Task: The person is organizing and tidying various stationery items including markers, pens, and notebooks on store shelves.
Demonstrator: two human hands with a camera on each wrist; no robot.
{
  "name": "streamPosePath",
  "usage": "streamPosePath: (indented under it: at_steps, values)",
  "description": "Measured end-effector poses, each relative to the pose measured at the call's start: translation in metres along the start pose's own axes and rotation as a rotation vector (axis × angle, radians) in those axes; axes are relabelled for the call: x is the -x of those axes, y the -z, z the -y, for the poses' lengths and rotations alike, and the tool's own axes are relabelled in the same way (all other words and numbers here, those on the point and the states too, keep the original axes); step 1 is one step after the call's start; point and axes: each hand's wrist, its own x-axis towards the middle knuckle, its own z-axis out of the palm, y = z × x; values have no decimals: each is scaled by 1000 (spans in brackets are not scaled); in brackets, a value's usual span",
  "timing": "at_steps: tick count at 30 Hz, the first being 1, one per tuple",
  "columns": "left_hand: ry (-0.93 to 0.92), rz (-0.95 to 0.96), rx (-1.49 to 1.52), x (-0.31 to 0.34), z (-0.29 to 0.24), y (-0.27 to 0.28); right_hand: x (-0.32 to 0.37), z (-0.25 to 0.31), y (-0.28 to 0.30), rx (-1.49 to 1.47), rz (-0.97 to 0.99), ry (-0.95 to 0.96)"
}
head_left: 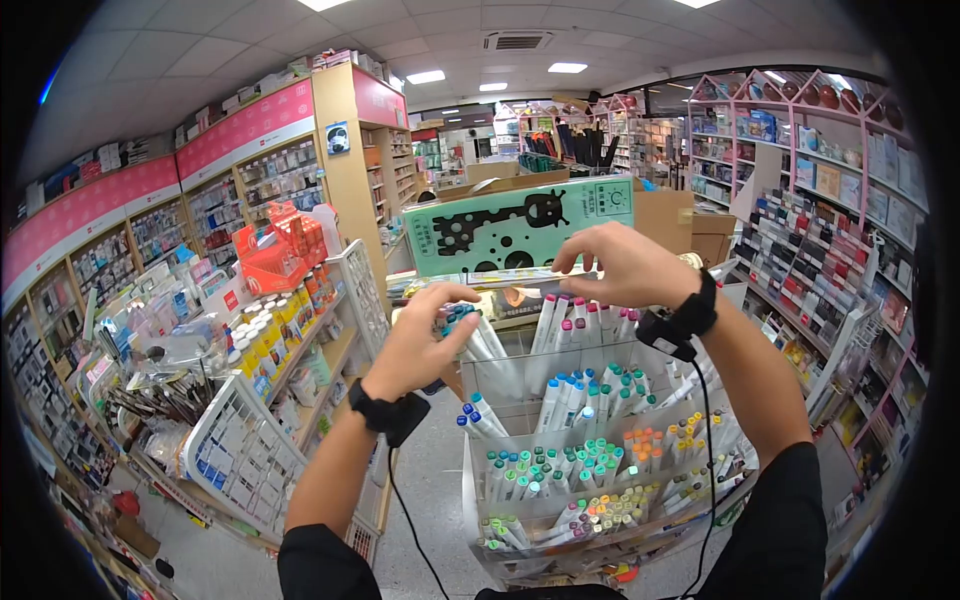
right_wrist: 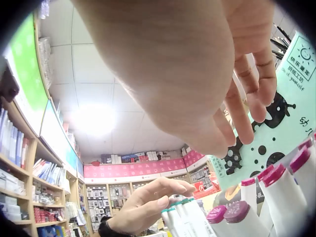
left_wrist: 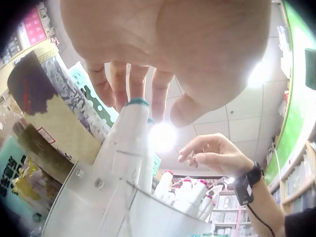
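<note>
My left hand (head_left: 425, 340) is at the back left compartment of a clear marker rack (head_left: 470, 375). Its slightly bent fingers reach round the far side of several white markers (left_wrist: 126, 133) with teal caps, fingertips right at the caps, while the thumb stands apart on the near side. To the right, my right hand (head_left: 630, 265) hovers over white markers with pink and magenta caps (right_wrist: 237, 211). Its fingers are loosely bent, and nothing shows between them and the thumb.
Lower rack tiers hold blue, green, orange and yellow capped markers (head_left: 590, 460). Behind the rack stands a mint-green box (head_left: 590, 205) with a giraffe print. A display stand with paint brushes (head_left: 185, 400) is at left; stocked shelves (head_left: 820, 180) line the right.
</note>
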Motion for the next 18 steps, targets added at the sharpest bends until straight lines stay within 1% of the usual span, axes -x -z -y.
streamPosePath:
  at_steps: [1, 3, 4, 6, 7, 8, 10, 12, 14, 15, 18]
  values:
    - [42, 31, 20, 1, 1, 6, 5, 4, 9, -27, 56, 47]
    - [44, 32, 29, 5, -6, 13, 9, 2, 12, -74, 169, 134]
    - [46, 30, 37, 7, -12, 16, 11, 0, 8, -74, 168, 130]
    - [44, 39, 20, 11, -27, 18, 13, -2, -8, 71, 131, 282]
    - [34, 32, 0, 14, -34, 18, 12, -5, -17, 95, 160, 233]
    - [24, 25, -19, 18, -40, 17, 8, -8, -23, 94, 157, 232]
    - [36, 22, -18, 27, -50, 17, 0, -10, -33, 95, 239, 129]
    - [-32, 20, -62, 34, -55, 18, -6, -10, -36, 76, 220, 109]
    - [-36, 20, -65, 38, -60, 19, -10, -12, -35, 8, 260, 22]
    - [-44, 22, -64, 39, -61, 19, -12, -14, -35, -41, 248, 37]
    - [-7, 21, -13, 39, -61, 20, -15, -14, -36, -59, 256, 59]
